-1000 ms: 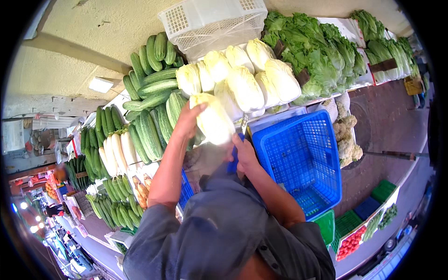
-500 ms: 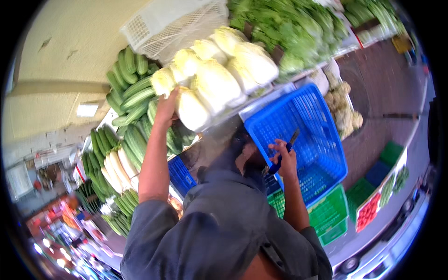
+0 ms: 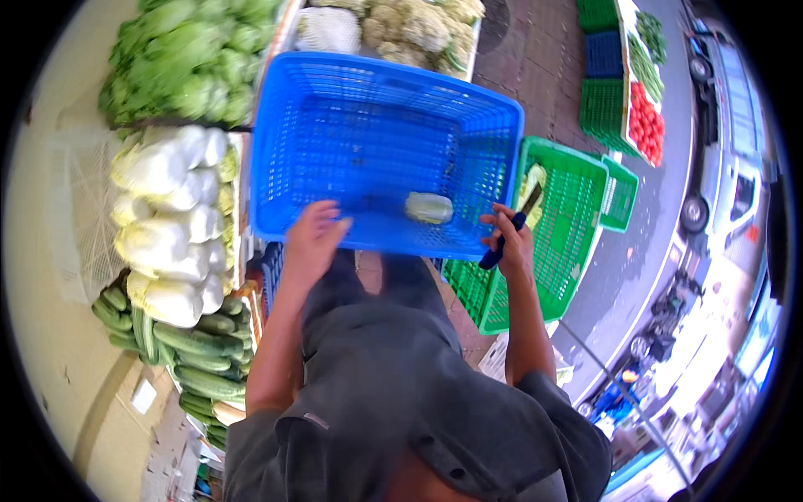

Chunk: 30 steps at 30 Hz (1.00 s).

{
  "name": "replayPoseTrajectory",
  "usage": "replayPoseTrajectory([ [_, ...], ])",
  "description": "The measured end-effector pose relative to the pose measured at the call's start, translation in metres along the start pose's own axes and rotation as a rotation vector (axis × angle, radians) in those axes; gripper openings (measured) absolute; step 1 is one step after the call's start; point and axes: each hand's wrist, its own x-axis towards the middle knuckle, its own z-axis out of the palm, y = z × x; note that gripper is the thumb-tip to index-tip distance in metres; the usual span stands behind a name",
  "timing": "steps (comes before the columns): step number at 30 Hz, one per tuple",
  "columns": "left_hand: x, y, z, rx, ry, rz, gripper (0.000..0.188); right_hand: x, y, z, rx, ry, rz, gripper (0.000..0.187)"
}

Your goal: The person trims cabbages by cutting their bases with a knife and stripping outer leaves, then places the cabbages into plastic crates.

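Over the near left rim of a big blue plastic crate [image 3: 376,79], my left hand [image 3: 316,238] is open and slightly blurred, with nothing in it. My right hand [image 3: 517,244] grips a knife [image 3: 506,238] with a dark blue handle, blade pointing up and away, beside the crate's near right corner. Inside the crate, close to its near wall, lies a small pale napa cabbage [image 3: 428,207]. At left, several larger napa cabbages [image 3: 159,243] are stacked on the stall.
Green leafy heads [image 3: 184,63] fill the far left, with cauliflowers [image 3: 414,29] behind the crate. Cucumbers [image 3: 196,343] lie at near left. Green crates [image 3: 556,243] stand at right, one holding a leafy piece. Red produce [image 3: 646,125] and parked vehicles [image 3: 736,167] are farther right.
My view has turned right, so the blue crate is now in front of me. My left hand has left the stacked napa cabbages for the crate, where a small cabbage now shows.
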Motion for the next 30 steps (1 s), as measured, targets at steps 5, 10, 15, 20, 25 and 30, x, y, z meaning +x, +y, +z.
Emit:
replayPoseTrajectory([
  [5,0.122,-0.067,0.169,0.43,-0.403,0.064,0.059,-0.038,0.043,-0.076,0.017,0.169,0.053,0.039],
  [10,0.18,-0.129,0.271,1.04,-0.907,-0.009,0.078,-0.082,0.102,-0.114,0.021,0.306,0.161,0.038],
  [15,0.183,-0.17,0.316,1.059,-0.945,0.162,0.087,-0.109,0.141,-0.117,0.154,0.382,0.277,0.038],
  [20,0.203,-0.192,0.32,1.057,-1.035,0.106,0.089,-0.104,0.155,-0.111,0.237,0.388,0.344,0.038],
  [25,0.206,-0.124,0.288,0.816,-1.029,-0.037,0.082,-0.09,0.139,-0.113,0.209,0.334,0.354,0.036],
  [30,0.18,-0.072,0.231,0.646,-0.778,0.075,0.074,-0.067,0.113,-0.096,0.242,0.287,0.162,0.037],
])
